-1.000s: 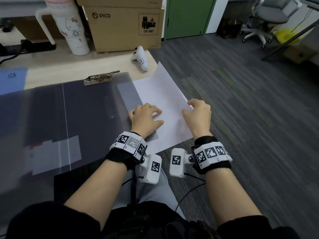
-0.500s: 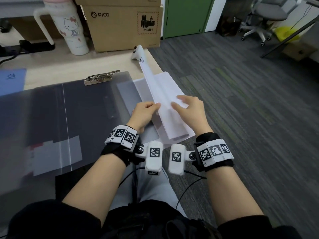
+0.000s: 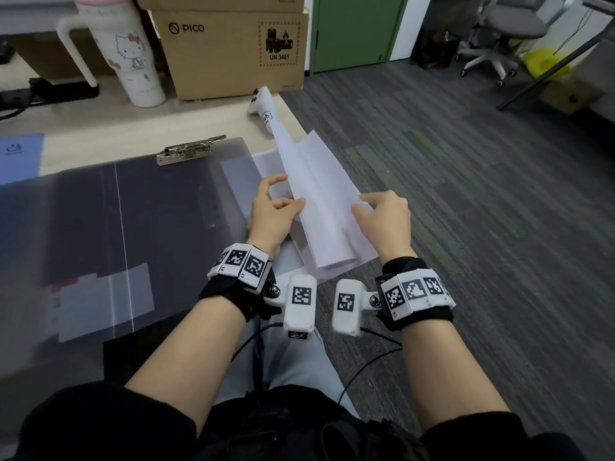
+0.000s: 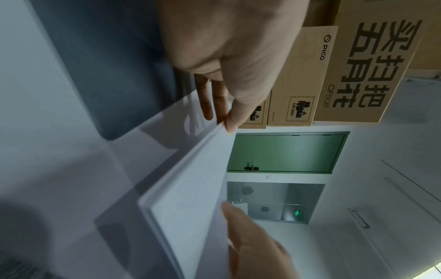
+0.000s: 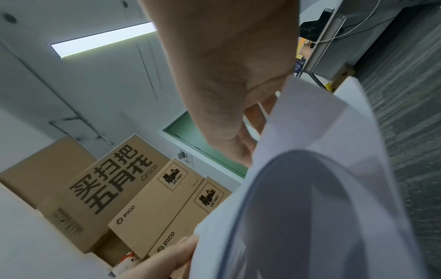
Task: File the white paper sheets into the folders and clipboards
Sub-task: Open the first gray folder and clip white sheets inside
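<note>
1. Office room w/ grey striped carpet [image 3: 466, 201]; a light wooden desk [image 3: 100, 134] takes up the left side, and a green door [image 3: 349, 28] and a swivel chair [image 3: 506, 24] stand at the back.
2. On the desk's far edge: cardboard boxes [image 3: 229, 51] marked PICO, a white tumbler [image 3: 133, 58] w/ a cartoon cat print, and a white controller [image 3: 263, 104] near the desk corner.
3. A dark translucent clipboard [image 3: 133, 211] lies flat on the desk, metal clip [image 3: 189, 149] at its far edge. A blue folder [image 3: 20, 154] sits at far left, partly cut off by the frame.
4. The white paper sheets [image 3: 319, 201] are lifted above the desk's right edge, bowed lengthwise into a trough and tilted up and away toward the controller. At least one more sheet [image 3: 263, 161] lies flat under them, next to the clipboard.
5. Left hand [image 3: 271, 214] pinches the sheets' left edge btwn thumb and fingers; left wrist view shows the fingertips [image 4: 229, 120] on the paper's edge.
6. Right hand [image 3: 382, 221] grips the right edge, thumb on top and fingers curled under; right wrist view shows the paper [image 5: 322, 169] curving under the palm.
7. Both wrists wear black bands w/ marker tags and white camera pods.
</note>
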Demonstrator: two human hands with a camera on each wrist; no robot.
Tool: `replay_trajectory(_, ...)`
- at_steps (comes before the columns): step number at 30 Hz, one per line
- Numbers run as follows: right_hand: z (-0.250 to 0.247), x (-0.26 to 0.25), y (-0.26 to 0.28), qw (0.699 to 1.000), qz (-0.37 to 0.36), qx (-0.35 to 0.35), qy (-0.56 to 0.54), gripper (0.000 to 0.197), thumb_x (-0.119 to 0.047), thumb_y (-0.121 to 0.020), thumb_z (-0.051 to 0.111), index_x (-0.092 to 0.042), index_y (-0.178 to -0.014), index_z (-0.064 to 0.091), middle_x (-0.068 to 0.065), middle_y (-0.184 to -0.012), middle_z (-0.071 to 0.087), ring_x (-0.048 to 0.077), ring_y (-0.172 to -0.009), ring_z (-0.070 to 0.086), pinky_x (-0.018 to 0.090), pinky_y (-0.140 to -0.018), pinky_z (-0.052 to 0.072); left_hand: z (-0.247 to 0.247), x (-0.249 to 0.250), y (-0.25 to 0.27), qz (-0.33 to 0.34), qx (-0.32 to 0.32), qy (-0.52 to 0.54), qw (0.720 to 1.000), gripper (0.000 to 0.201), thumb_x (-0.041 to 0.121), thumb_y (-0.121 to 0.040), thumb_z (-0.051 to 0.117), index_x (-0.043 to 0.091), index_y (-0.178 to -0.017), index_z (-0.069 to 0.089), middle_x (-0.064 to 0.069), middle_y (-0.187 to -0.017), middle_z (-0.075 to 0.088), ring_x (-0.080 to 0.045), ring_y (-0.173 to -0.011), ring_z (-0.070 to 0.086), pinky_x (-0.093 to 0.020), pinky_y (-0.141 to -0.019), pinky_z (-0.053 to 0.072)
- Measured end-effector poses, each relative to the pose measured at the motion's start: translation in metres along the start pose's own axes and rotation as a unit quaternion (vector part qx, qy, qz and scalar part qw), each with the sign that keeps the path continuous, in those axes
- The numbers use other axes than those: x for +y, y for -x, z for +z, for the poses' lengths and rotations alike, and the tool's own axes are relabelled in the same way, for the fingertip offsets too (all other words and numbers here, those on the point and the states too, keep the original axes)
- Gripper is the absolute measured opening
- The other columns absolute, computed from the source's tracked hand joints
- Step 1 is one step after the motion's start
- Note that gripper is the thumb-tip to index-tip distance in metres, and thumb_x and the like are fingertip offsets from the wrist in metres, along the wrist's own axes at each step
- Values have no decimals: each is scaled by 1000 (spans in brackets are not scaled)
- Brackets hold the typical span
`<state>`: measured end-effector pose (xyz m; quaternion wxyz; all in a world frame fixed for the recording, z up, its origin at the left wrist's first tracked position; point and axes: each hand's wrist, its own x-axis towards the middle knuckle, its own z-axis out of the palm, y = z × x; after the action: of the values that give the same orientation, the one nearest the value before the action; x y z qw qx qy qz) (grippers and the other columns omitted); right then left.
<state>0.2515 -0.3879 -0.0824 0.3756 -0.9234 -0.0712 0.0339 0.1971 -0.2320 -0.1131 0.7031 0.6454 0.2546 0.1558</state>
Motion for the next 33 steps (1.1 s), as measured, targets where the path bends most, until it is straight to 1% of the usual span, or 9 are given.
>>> replay_trajectory(3, -5, -13, 4, 996, -46, -15, -72, 23, -24, -81, 66, -14, -100, 75, 6, -102, 74, 18, -96, 68, 32, -88, 53, 0, 1, 0, 6, -24, -16, 1000, 34, 8, -80, 70, 34, -99, 59, 8, -53, 65, -15, -67, 59, -32, -82, 47)
replay_trajectory(7, -2, -26, 8, 985, -46, -103, -127, 32, -28, -76, 77, -14, -104, 70, -2, -102, 68, 12, -93, 67, 22, -84, 51, -1, 4, 4, -1, -35, -12, 999, 25, 12, -78, 74, 30, -90, 63, -3, -72, 68, -16, -64, 61, -35, -81, 48)
replay_trajectory(10, 8, -34, 13, 987, -53, -140, -65, 67, -44, -67, 78, -13, -123, 57, -1, -117, 62, 18, -106, 60, 32, -91, 50, -1, 9, 6, -13, -43, 20, 999, 21, 14, -83, 70, 21, -89, 51, -7, -82, 70, -13, -64, 66, -30, -73, 52)
replay_trajectory(12, 14, -36, 15, 987, -64, -148, -9, 56, -40, -71, 68, -11, -116, 56, 6, -110, 64, 27, -101, 60, 41, -81, 54, 0, 15, 9, -14, -76, 48, 996, 16, 15, -91, 61, 14, -94, 45, -8, -90, 71, 0, -65, 68, -16, -60, 51)
replay_trajectory(14, 14, -38, 14, 990, -63, -123, 37, 27, -17, -82, 53, -5, -106, 54, 12, -100, 62, 37, -92, 57, 39, -69, 49, -4, 18, 12, -13, -94, 42, 995, 11, 19, -94, 55, 13, -94, 46, -9, -94, 69, 6, -73, 67, -7, -53, 47)
replay_trajectory(18, -2, -49, 19, 997, -40, -28, 55, 18, 2, -82, 37, -4, -91, 52, 16, -85, 47, 35, -78, 39, 35, -66, 28, -16, 21, 7, -19, -79, 49, 995, 9, 21, -95, 54, 21, -86, 52, 3, -85, 71, -21, -110, 59, -19, -68, 55)
replay_trajectory(24, -22, -83, 35, 988, -107, 103, 31, 40, 2, -88, 39, -10, -122, 57, 22, -106, 63, 42, -98, 56, 34, -69, 31, -47, 29, 3, -13, 7, 84, 996, 12, 14, -95, 52, 21, -85, 54, 0, -88, 67, -12, -87, 61, -25, -75, 46)
replay_trajectory(29, -28, -112, 40, 951, -217, 207, -70, 45, -3, -89, 38, -15, -125, 59, 13, -85, 69, 30, -77, 62, 36, -69, 45, -72, 37, 4, -13, 35, 119, 992, 10, 19, -97, 50, 13, -102, 55, 1, -89, 65, -13, -81, 62, -29, -81, 51)
replay_trajectory(33, -12, -122, 35, 914, -264, 198, -235, 40, -6, -91, 39, -9, -123, 63, -17, -55, 47, 8, -48, 42, 14, -55, 33, -94, 59, 3, 34, 40, 77, 996, 21, 34, -98, 44, 18, -104, 55, 5, -93, 58, -8, -81, 55, -24, -73, 45)
